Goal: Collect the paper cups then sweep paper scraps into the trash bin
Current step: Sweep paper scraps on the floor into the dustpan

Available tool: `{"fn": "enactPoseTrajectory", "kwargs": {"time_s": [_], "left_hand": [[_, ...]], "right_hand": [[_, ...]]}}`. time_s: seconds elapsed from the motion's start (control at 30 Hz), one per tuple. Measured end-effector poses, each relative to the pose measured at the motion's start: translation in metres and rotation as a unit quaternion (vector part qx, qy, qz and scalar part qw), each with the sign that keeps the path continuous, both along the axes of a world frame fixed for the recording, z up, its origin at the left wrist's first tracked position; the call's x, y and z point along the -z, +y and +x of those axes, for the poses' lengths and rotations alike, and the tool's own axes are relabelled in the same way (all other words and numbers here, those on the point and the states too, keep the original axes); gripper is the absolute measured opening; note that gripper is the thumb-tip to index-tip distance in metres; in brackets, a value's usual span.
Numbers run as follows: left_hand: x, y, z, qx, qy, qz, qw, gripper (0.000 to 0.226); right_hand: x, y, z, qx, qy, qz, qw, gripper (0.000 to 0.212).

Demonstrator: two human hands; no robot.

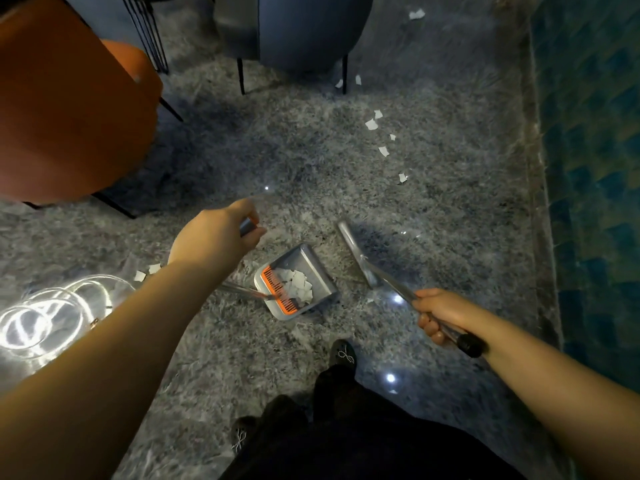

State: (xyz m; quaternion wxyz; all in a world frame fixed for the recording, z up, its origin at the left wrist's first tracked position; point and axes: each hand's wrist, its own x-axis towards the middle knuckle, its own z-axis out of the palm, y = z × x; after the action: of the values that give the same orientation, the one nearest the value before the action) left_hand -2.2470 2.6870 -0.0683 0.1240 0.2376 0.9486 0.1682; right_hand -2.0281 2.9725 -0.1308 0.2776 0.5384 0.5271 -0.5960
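Note:
A grey dustpan (313,268) with an orange comb edge stands on the shaggy grey carpet and holds several white paper scraps (299,285). My left hand (214,233) grips the top of the dustpan's metal handle (247,226). My right hand (438,315) grips the metal handle of a broom, whose grey head (355,252) rests on the carpet just right of the dustpan. More loose scraps (379,138) trail across the carpet at the upper right, and two scraps (147,271) lie left of my left forearm. No paper cup or trash bin is in view.
An orange chair (69,109) stands at the upper left and a dark blue chair (304,29) at the top. A coil of lit white light strip (41,317) lies at the left. A teal tiled wall (595,168) bounds the right. My feet (343,355) are below the dustpan.

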Motion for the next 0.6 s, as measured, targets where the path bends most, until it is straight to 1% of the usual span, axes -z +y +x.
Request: {"fn": "enactPoseTrajectory", "kwargs": {"time_s": [0.2,0.3,0.37,0.6], "left_hand": [[-0.013,-0.077,0.016,-0.049,0.016,0.010,0.999,0.022],[-0.021,-0.131,0.027,-0.089,0.023,0.018,0.996,0.023],[-0.024,-0.167,0.036,-0.120,0.020,0.025,0.992,0.022],[-0.034,-0.300,0.072,-0.211,0.046,0.043,0.975,0.021]], "right_hand": [[-0.005,-0.064,-0.013,-0.044,0.007,-0.003,0.999,0.014],[-0.008,-0.111,-0.022,-0.081,0.019,0.007,0.996,0.038],[-0.011,-0.143,-0.028,-0.102,0.022,0.009,0.995,0.047],[-0.009,-0.262,-0.049,-0.152,0.050,-0.001,0.987,0.048]]}}
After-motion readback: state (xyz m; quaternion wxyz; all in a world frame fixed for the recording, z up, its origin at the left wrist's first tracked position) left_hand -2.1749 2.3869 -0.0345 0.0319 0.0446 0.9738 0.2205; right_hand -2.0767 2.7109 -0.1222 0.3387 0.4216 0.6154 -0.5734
